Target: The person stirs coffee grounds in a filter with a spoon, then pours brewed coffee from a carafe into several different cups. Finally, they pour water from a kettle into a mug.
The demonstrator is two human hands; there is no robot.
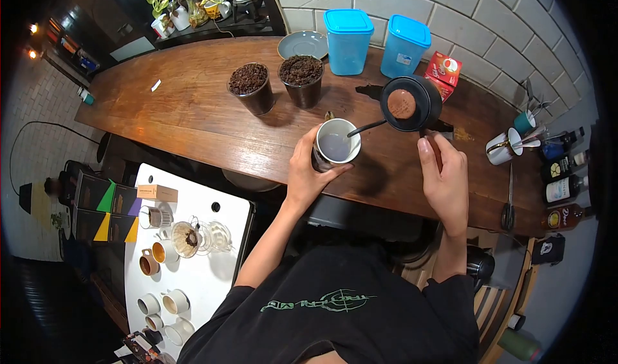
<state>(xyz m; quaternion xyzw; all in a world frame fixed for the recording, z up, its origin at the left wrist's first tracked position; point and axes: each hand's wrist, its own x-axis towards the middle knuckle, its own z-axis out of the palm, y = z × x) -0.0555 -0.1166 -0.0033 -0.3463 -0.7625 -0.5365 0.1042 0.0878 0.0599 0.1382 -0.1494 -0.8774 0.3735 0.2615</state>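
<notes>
My left hand [308,172] wraps around a white-lined mug [339,140] with pale, cloudy liquid in it. A handle shows on the mug's far side. My right hand [445,180] grips the handle of a black gooseneck kettle [432,99], tilted toward the mug. The thin spout reaches over the mug's rim, its tip at the inner wall. Inside the kettle's round opening a brownish disc-shaped surface shows. Beyond the mug stand two dark cups [259,100] heaped with brown, crumbly grounds.
Two blue-lidded containers [348,54], a grey plate [300,44] and a red box [443,70] line the wall. At right are a mug of spoons [501,150], scissors [508,213] and several bottles [561,189]. A white table [209,280] at lower left carries cups and a glass dripper [187,238].
</notes>
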